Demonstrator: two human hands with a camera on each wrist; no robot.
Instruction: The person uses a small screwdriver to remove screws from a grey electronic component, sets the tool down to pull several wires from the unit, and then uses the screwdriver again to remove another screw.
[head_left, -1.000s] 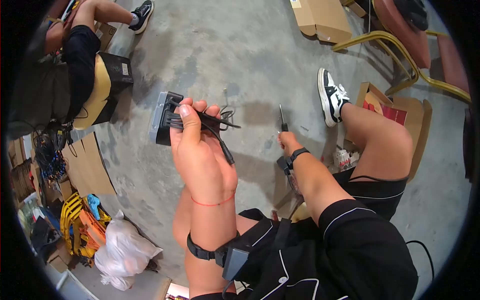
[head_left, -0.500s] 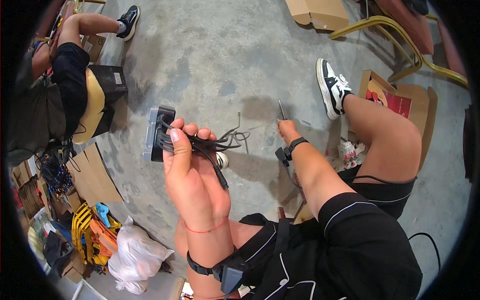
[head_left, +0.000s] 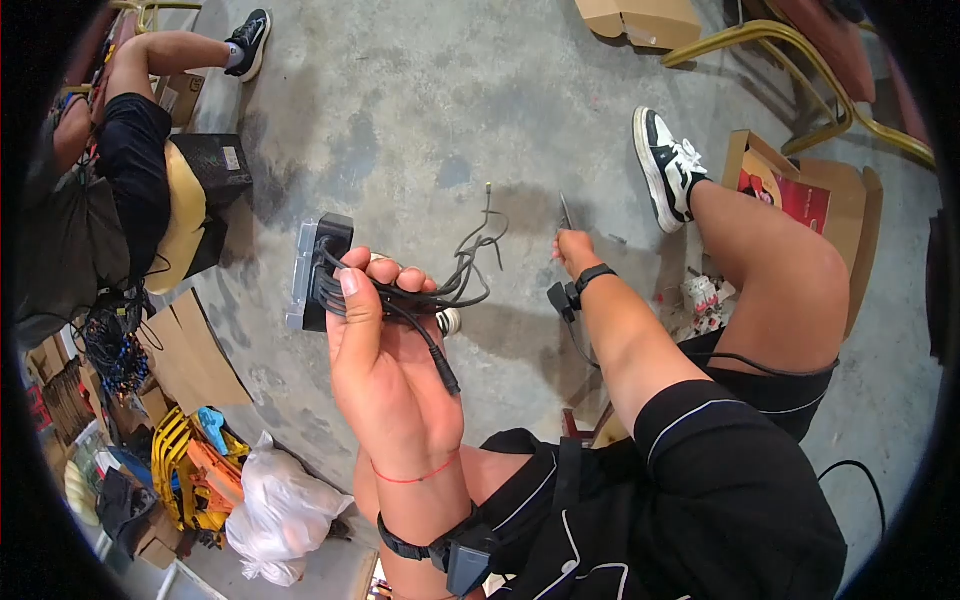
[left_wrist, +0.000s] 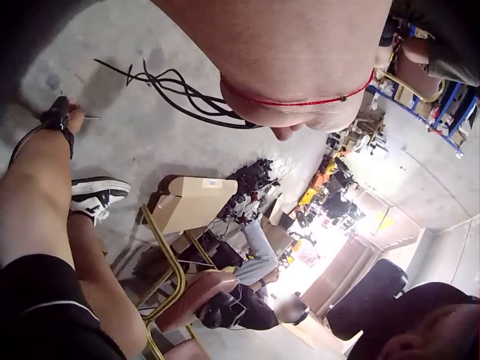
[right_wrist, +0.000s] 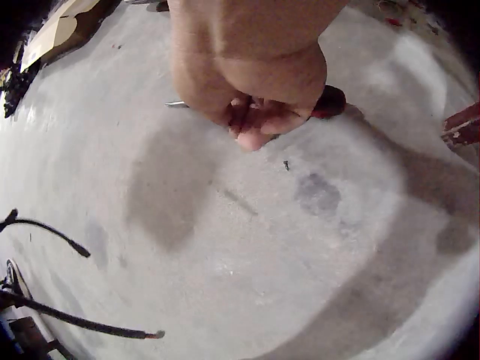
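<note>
My left hand (head_left: 390,375) grips a bundle of black cables (head_left: 468,272) close to where they enter a black box (head_left: 338,232) with a clear side. The box stands beyond the fingertips. One cable with a thick plug end (head_left: 447,378) lies across the palm; the others trail loosely to the right over the floor. In my right hand (head_left: 574,252) is a screwdriver (head_left: 566,208), its metal shaft pointing away from me. The right wrist view shows its dark and red handle end (right_wrist: 331,102) sticking out behind the curled fingers.
A small dark piece (right_wrist: 286,165) lies on the concrete floor below the right hand. Another person's leg (head_left: 185,52) is at the left, near a black box-shaped seat (head_left: 215,165). An open carton (head_left: 860,220), a gold-framed chair (head_left: 770,35) and a white bag (head_left: 285,505) stand around.
My left hand and the box have shifted down and slightly left in the head view, and the cables trail out farther. My right hand now covers the screwdriver's handle, which showed ahead of the fingers earlier.
</note>
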